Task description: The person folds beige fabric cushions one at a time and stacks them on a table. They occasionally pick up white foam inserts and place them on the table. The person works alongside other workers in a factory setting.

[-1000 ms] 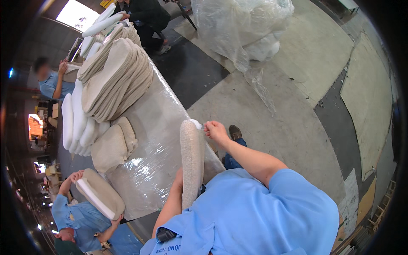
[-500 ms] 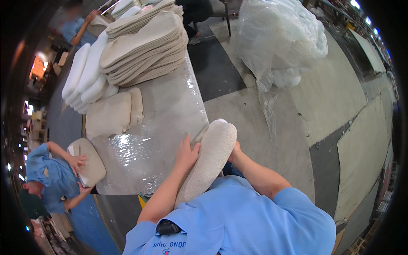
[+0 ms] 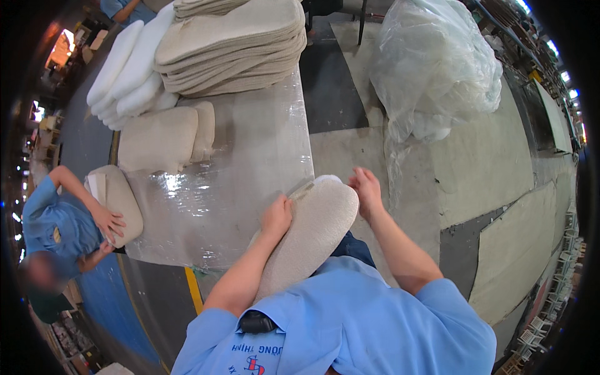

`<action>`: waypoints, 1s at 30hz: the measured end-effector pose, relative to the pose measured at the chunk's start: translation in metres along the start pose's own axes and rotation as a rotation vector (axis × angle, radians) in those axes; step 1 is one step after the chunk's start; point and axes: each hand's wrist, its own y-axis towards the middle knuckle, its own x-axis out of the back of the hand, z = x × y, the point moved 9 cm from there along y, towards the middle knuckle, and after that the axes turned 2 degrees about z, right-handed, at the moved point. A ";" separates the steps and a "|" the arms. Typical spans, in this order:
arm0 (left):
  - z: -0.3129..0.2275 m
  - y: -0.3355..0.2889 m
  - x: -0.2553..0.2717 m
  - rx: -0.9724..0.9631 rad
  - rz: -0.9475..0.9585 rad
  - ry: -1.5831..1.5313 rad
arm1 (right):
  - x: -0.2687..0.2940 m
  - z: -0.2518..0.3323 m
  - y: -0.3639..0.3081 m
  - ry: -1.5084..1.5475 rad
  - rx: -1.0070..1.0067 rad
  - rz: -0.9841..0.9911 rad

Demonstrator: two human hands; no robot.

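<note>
A beige upholstered cushion is lying at the centre of the frame, slanting from the near edge of the bench down toward the person's chest. The left hand is pressing on the cushion's left edge, fingers curled over it in a grasp. The right hand is touching the cushion's upper right end, fingers bent; whether it is gripping cannot be told. The bench, covered in clear plastic sheeting, is stretching toward the upper left of the frame. On it, two more beige cushions are lying side by side, and behind them a stack of flat beige covers is sitting beside white foam pads. At the left, a co-worker's hand is resting on another cushion. At the upper right, a bulging clear plastic bag is standing on the floor.
</note>
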 end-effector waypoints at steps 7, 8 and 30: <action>0.001 0.007 -0.005 -0.100 -0.144 0.197 | -0.173 0.061 0.007 -1.335 0.299 0.826; 0.002 0.009 -0.003 -0.102 -0.162 0.218 | -0.186 0.047 0.005 -1.506 0.253 0.939; 0.011 -0.019 0.012 0.141 0.038 0.107 | -0.229 0.001 -0.017 -1.774 1.002 1.222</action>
